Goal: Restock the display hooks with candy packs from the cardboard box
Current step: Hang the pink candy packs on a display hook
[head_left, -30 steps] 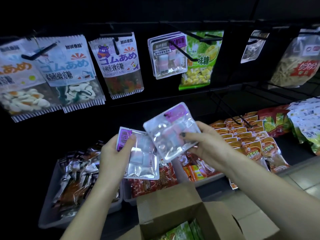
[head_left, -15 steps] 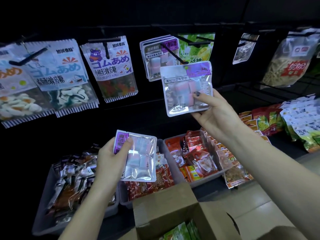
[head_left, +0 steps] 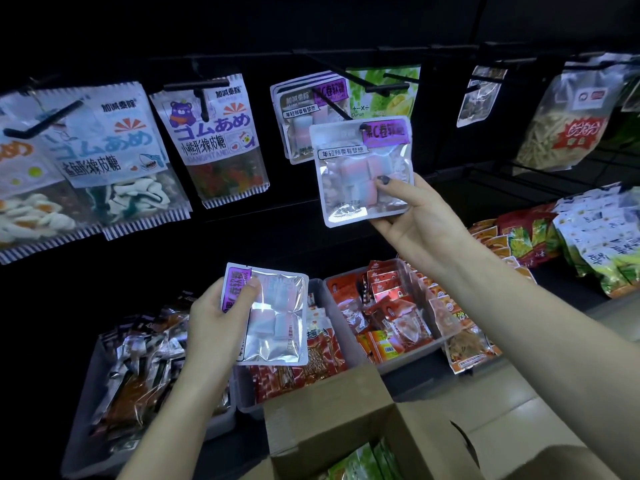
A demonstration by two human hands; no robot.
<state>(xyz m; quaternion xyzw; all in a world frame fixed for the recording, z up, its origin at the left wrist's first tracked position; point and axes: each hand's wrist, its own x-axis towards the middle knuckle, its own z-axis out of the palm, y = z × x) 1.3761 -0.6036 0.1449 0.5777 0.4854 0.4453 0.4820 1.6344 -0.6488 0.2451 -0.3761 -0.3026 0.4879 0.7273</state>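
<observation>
The right hand [head_left: 420,220] holds a marshmallow candy pack [head_left: 362,168] up at the display wall, thumb pressed on its clear front and the other fingers behind its lower right corner. The pack's hang hole sits at the tip of a black display hook [head_left: 337,107], and its upper left part overlaps the matching packs already hanging [head_left: 298,123] on that hook. Whether the hook tip has entered the hole cannot be told.

The left hand [head_left: 216,320] is lower and nearer, gripping a second candy pack [head_left: 273,317] by its left edge, thumb across the purple label, the pack turned sideways with its silver face catching light.

At the near bottom edge stands the open cardboard box [head_left: 329,403], with green packs [head_left: 360,462] showing inside.

Left of the marshmallow hook hang a bear gummy bag [head_left: 214,140], a shark gummy bag [head_left: 117,157] and, at the far left edge, an egg gummy bag [head_left: 24,188]. Just right of the hook hangs a green durian candy bag [head_left: 391,91]; further right are a small clear bag [head_left: 479,95] and a large bag of pale sticks [head_left: 568,123].

Below the hooks, a grey bin [head_left: 83,410] at left holds dark snack packs, and a bin of red and orange packets [head_left: 381,313] sits in the middle. Green and white bags [head_left: 602,237] lie on the shelf at right.
</observation>
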